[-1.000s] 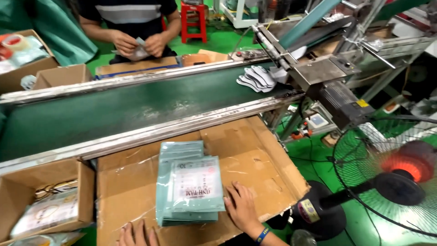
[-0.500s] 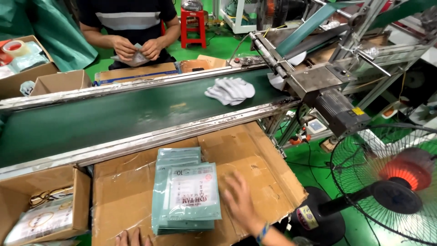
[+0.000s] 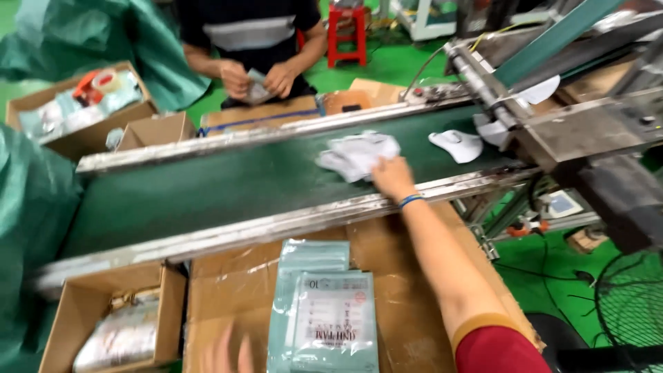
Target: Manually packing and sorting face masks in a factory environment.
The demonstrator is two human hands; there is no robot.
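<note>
My right hand [image 3: 392, 177] reaches across the dark green conveyor belt [image 3: 207, 193] and lies on a stack of white face masks [image 3: 356, 155]; whether the fingers grip them I cannot tell. A single white mask [image 3: 457, 145] lies further right on the belt, near the machine outlet. My left hand [image 3: 226, 354] shows blurred at the bottom edge, fingers apart, over the flat cardboard [image 3: 228, 304], just left of a pile of pale green plastic bags [image 3: 324, 318]. It holds nothing.
Across the belt another person [image 3: 252, 41] handles a small packet with both hands. Open cartons stand at the near left [image 3: 103, 324] and far left [image 3: 83, 110]. The metal mask machine [image 3: 580, 124] is at the right, a black fan [image 3: 632, 311] below it.
My right hand has left the cardboard beside the bags and stretched out to the mask stack on the belt. The masks have ridden leftwards along the belt. The view has shifted right.
</note>
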